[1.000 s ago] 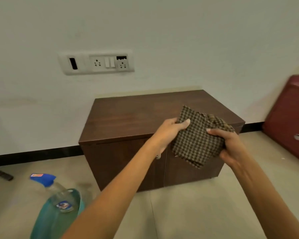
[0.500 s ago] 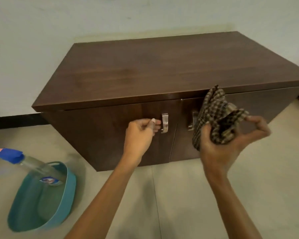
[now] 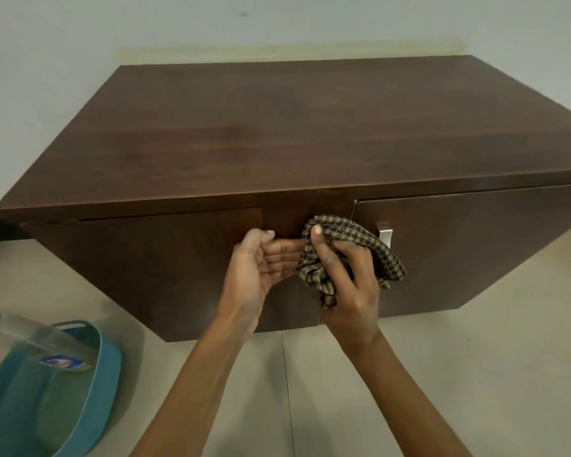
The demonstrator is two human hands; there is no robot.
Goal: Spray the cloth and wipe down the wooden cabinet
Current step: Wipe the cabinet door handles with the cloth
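Cloth (image 3: 355,237) in right hand (image 3: 351,293), fingers curled round it; left hand (image 3: 254,268) fingers curl at cabinet (image 3: 277,127) door; bottle (image 3: 23,336) label unreadable.

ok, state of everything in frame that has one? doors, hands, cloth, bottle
left door: thin gap at top-left, maybe slightly ajar
right door: shut
cloth: bunched up
right hand: grips cloth
left hand: fingers curled at left door's inner edge; grip hidden
spray bottle: tilted in basin
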